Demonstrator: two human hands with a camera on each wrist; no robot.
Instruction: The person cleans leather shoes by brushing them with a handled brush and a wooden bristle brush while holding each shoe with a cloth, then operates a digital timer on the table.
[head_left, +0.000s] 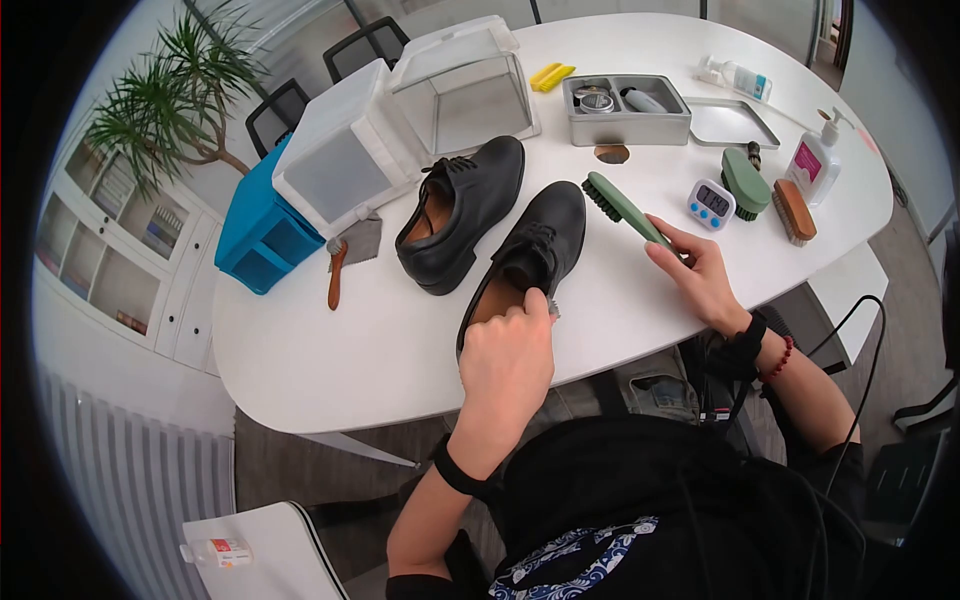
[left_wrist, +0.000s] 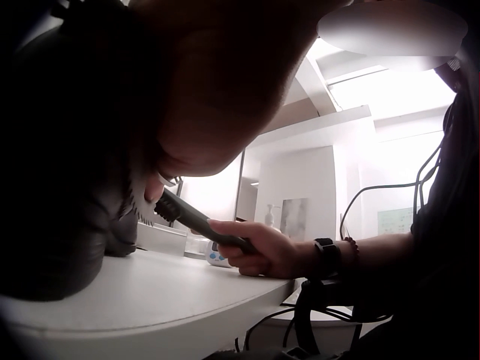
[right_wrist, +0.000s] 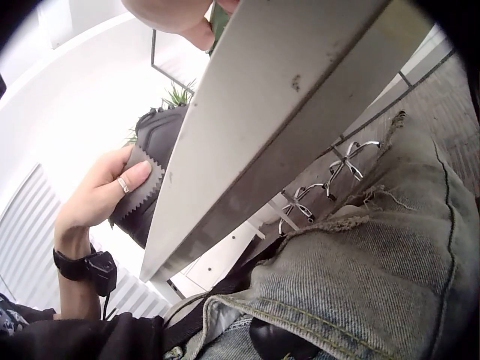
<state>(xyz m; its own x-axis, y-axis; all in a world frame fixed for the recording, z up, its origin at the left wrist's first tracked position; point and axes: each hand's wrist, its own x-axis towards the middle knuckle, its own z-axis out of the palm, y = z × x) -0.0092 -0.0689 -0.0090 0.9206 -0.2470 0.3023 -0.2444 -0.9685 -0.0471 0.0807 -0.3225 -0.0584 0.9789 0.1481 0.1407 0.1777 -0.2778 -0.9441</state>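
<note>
A black lace-up leather shoe (head_left: 562, 215) stands near the front edge of the white table. My left hand (head_left: 505, 350) is at the shoe's opening and pinches a grey cloth (right_wrist: 144, 196) with zigzag edges against its side; the thumb lies over the cloth in the right wrist view. To the right, my right hand (head_left: 705, 272) grips the handle of a green brush (head_left: 630, 212) with dark bristles, held up beside the shoe's toe. The matching black shoe (head_left: 490, 190) stands just to the left.
Wooden-handled brush (head_left: 337, 275) and another grey cloth (head_left: 362, 240) lie left, near a blue box (head_left: 265, 225) and clear-fronted boxes (head_left: 340, 150). A metal tin (head_left: 640, 128) stands behind; a timer (head_left: 710, 205), green brush (head_left: 745, 180), wooden brush (head_left: 795, 212) and pump bottle (head_left: 815, 160) stand right.
</note>
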